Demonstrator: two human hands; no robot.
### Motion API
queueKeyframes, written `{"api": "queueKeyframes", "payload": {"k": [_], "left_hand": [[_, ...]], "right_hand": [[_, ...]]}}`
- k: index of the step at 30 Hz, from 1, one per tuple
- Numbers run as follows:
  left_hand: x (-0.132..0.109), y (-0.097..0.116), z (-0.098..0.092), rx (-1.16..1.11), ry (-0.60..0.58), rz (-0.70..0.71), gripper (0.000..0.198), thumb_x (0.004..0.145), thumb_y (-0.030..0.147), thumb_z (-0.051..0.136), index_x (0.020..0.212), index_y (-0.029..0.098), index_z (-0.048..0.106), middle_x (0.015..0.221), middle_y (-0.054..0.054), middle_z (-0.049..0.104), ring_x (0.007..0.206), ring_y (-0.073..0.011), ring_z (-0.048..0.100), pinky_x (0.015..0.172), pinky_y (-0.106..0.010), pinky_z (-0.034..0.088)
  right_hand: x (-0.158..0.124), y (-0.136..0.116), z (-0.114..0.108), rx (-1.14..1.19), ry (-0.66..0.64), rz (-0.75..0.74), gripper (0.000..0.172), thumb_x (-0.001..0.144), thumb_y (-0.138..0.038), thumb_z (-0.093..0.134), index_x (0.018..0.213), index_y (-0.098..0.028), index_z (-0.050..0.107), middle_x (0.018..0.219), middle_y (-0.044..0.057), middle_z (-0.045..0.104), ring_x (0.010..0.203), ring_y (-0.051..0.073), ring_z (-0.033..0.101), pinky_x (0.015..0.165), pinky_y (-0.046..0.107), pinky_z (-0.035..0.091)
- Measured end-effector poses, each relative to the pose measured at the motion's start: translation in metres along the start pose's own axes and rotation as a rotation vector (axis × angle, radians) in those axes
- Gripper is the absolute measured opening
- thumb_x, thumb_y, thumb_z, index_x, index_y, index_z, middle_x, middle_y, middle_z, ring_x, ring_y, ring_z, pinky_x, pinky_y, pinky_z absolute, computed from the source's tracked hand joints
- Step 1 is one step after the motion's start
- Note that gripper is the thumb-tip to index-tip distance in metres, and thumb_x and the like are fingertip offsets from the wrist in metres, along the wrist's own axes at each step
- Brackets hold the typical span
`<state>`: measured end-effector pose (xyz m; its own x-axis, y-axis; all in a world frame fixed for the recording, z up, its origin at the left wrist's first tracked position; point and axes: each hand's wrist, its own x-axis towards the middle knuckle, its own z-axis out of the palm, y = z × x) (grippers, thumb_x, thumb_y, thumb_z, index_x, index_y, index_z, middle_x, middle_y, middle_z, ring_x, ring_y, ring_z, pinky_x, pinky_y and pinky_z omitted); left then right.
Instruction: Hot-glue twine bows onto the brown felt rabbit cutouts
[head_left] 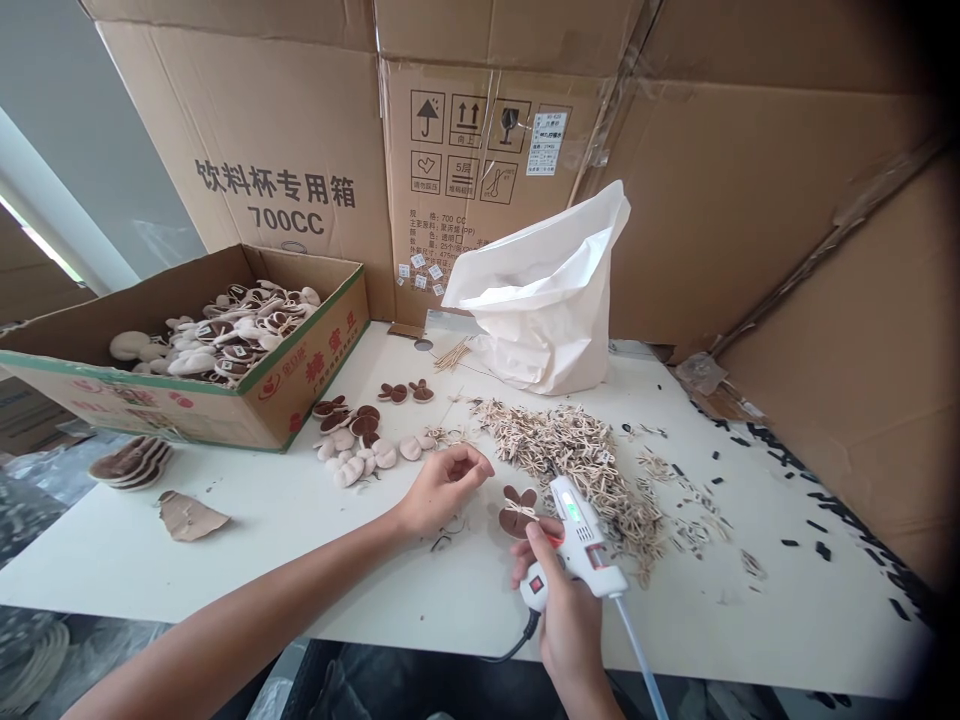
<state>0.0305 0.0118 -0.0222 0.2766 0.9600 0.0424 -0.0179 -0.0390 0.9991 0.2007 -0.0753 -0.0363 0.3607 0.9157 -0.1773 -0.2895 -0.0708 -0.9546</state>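
My right hand [564, 600] is wrapped around a white hot glue gun [581, 535] with a green light, a black cord and a clear glue stick at its rear. By its fingertips is a brown felt bunny-head piece [516, 512] with a cream bow on it; whether the fingers touch it I cannot tell. My left hand [446, 490] is closed just left of that piece, fingers curled together, and anything inside them is hidden. A large pile of small cream string bows [570, 445] lies beyond both hands. Several plush bunny heads [356, 460], brown and cream, sit left of my left hand.
An open carton [262, 400] of finished bunny pieces stands at the back left. Nearer are stacked felt pieces [131, 462] and a torn cardboard scrap [191, 515]. A white bag [547, 320] stands at the back. Black bits [823, 550] are scattered right. Cardboard walls enclose the table.
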Motion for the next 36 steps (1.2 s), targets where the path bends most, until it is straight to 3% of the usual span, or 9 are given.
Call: {"api": "queueKeyframes", "payload": {"k": [5, 11, 19, 21, 26, 32, 36], "left_hand": [[0.001, -0.001, 0.000, -0.009, 0.029, -0.022, 0.022, 0.096, 0.037, 0.057, 0.090, 0.017, 0.065, 0.079, -0.001, 0.059, 0.062, -0.0112, 0.046, 0.056, -0.023, 0.036], [0.001, -0.001, -0.001, -0.013, 0.036, -0.061, 0.020, 0.094, 0.029, 0.046, 0.084, 0.018, 0.059, 0.065, 0.002, 0.048, 0.058, -0.0124, 0.042, 0.052, -0.023, 0.030], [-0.002, 0.005, -0.001, 0.068, 0.043, 0.033, 0.040, 0.100, 0.034, 0.038, 0.063, 0.019, 0.045, 0.063, 0.000, 0.048, 0.060, -0.0135, 0.042, 0.057, -0.026, 0.036], [-0.001, 0.004, -0.001, 0.066, 0.046, 0.011, 0.042, 0.102, 0.040, 0.040, 0.066, 0.019, 0.049, 0.061, 0.001, 0.046, 0.057, -0.0125, 0.039, 0.053, -0.025, 0.034], [0.001, -0.003, -0.001, -0.001, 0.058, -0.023, 0.042, 0.099, 0.056, 0.055, 0.096, 0.016, 0.066, 0.062, 0.004, 0.043, 0.055, -0.0104, 0.036, 0.051, -0.023, 0.028], [0.003, -0.006, -0.004, -0.026, 0.136, 0.027, 0.042, 0.095, 0.056, 0.064, 0.095, 0.015, 0.070, 0.088, -0.004, 0.065, 0.064, -0.0105, 0.047, 0.056, -0.023, 0.037], [0.003, -0.005, -0.004, -0.004, 0.162, 0.051, 0.037, 0.094, 0.052, 0.067, 0.096, 0.015, 0.072, 0.093, -0.007, 0.069, 0.072, -0.0132, 0.053, 0.061, -0.024, 0.042]], "right_hand": [[0.001, 0.002, -0.001, 0.000, -0.005, -0.003, 0.046, 0.075, -0.052, 0.090, 0.096, -0.019, 0.065, 0.067, -0.001, 0.069, 0.044, 0.012, 0.057, 0.046, 0.025, 0.046], [0.001, 0.005, -0.002, 0.005, -0.012, 0.005, 0.047, 0.075, -0.052, 0.090, 0.097, -0.019, 0.064, 0.067, -0.001, 0.068, 0.044, 0.012, 0.056, 0.046, 0.025, 0.046], [0.001, 0.003, -0.002, -0.003, -0.011, 0.000, 0.047, 0.076, -0.052, 0.090, 0.097, -0.018, 0.065, 0.067, 0.000, 0.069, 0.044, 0.012, 0.055, 0.044, 0.025, 0.044], [0.000, 0.002, -0.001, -0.002, -0.012, 0.001, 0.047, 0.075, -0.052, 0.090, 0.097, -0.018, 0.065, 0.067, 0.000, 0.069, 0.044, 0.013, 0.055, 0.045, 0.025, 0.045], [0.000, 0.001, 0.000, 0.001, -0.001, 0.002, 0.048, 0.074, -0.053, 0.091, 0.095, -0.018, 0.066, 0.066, 0.000, 0.069, 0.043, 0.013, 0.055, 0.044, 0.026, 0.046], [0.001, 0.003, -0.001, -0.007, -0.014, -0.010, 0.047, 0.076, -0.053, 0.089, 0.096, -0.018, 0.066, 0.067, 0.000, 0.069, 0.044, 0.013, 0.056, 0.045, 0.026, 0.047], [0.002, 0.004, -0.002, -0.008, -0.011, -0.007, 0.047, 0.076, -0.053, 0.090, 0.097, -0.018, 0.066, 0.067, 0.000, 0.069, 0.044, 0.013, 0.056, 0.045, 0.026, 0.047]]}}
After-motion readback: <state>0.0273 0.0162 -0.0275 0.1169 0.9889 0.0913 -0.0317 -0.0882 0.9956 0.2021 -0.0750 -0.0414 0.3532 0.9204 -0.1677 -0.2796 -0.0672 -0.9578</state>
